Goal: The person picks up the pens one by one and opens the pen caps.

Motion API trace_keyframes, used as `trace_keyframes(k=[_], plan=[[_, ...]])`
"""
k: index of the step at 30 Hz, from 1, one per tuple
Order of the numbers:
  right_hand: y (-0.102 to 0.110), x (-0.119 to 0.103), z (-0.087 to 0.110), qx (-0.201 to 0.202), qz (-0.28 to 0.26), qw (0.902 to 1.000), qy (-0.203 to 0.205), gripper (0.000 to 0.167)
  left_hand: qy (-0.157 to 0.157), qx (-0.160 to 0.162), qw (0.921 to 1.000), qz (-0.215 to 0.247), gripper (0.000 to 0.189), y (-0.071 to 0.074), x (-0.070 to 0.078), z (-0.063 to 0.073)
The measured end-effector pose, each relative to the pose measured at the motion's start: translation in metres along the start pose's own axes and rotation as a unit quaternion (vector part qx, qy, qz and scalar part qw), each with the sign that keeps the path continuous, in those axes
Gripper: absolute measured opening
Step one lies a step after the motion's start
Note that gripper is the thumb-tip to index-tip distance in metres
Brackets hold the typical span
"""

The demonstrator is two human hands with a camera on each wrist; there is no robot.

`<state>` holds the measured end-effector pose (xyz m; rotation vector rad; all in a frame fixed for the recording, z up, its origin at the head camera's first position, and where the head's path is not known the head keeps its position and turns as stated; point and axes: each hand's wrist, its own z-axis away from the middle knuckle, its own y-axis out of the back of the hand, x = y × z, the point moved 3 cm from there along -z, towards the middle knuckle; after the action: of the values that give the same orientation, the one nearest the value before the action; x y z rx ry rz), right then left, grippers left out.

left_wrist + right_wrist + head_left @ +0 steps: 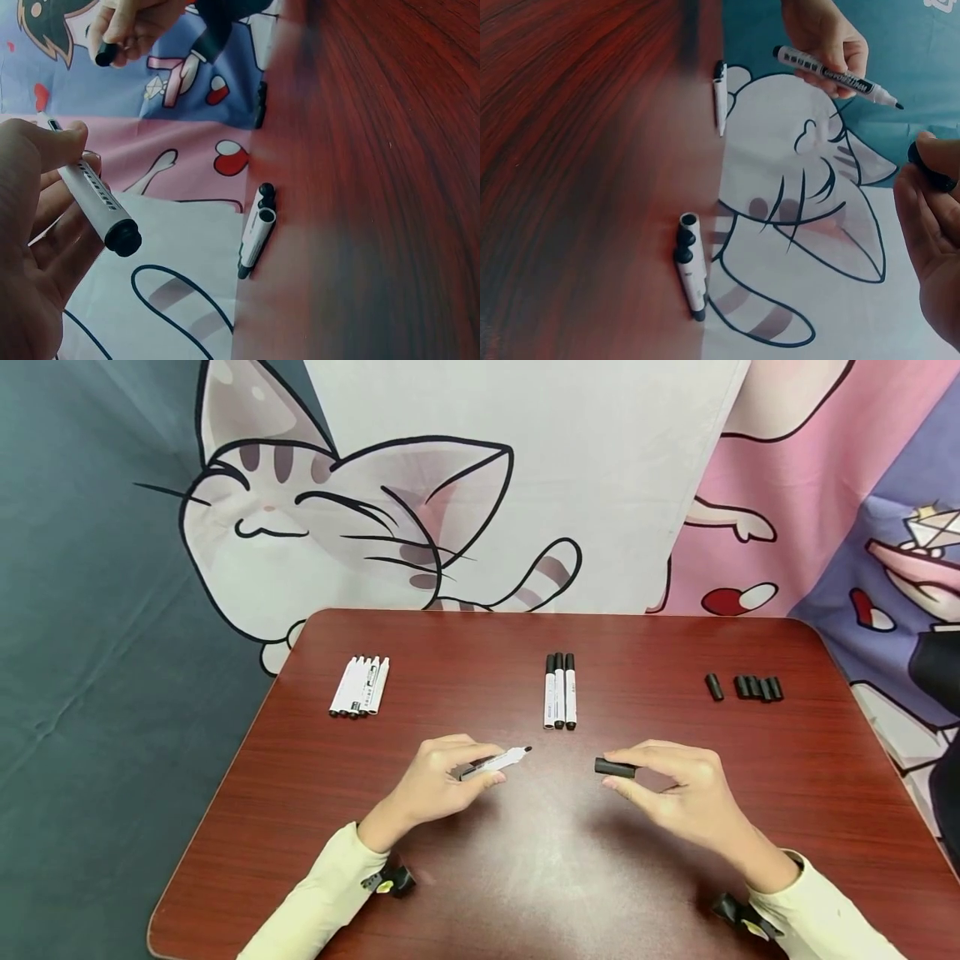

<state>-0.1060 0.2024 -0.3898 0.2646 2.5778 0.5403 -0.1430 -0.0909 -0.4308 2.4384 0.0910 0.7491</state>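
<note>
Between thumb and fingers my left hand (pixel 442 777) pinches a white whiteboard marker (pixel 498 762), its bare black tip pointing right. In the right wrist view that marker (pixel 836 75) shows printed lettering along its barrel. My right hand (pixel 682 781) pinches a black marker cap (pixel 615 767), held level to the right of the tip with a gap between them. Both hands are above the table. Beyond them, three capped markers (pixel 559 693) lie side by side, pointing away from me.
Several uncapped white markers (pixel 360 687) lie in a row at the far left of the brown table (pixel 315 877). At the far right sit several black caps (pixel 759 688) together, with one single cap (pixel 714 687) just left of them. A cartoon-printed cloth (pixel 615 460) hangs behind the table.
</note>
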Motion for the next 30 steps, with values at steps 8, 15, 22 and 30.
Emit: trace_keyframes(k=[8, 15, 22, 30], plan=[[0.005, 0.007, 0.005, 0.009, 0.03, 0.999, -0.033, 0.014, 0.023, 0.0, 0.9997, 0.003, 0.027, 0.007, -0.004, 0.006], [0.008, 0.002, 0.002, 0.019, 0.033, 0.9976, -0.058, 0.028, 0.066, 0.01, 0.9969, 0.04, 0.029, 0.019, -0.009, 0.01], [0.007, 0.005, 0.003, 0.021, 0.04, 0.9967, -0.068, 0.031, 0.112, 0.028, 0.9927, 0.033, 0.031, 0.037, -0.017, 0.011], [0.006, 0.008, 0.005, 0.02, 0.052, 0.9946, -0.088, 0.037, 0.184, 0.055, 0.9813, 0.015, 0.031, 0.064, -0.029, 0.008]])
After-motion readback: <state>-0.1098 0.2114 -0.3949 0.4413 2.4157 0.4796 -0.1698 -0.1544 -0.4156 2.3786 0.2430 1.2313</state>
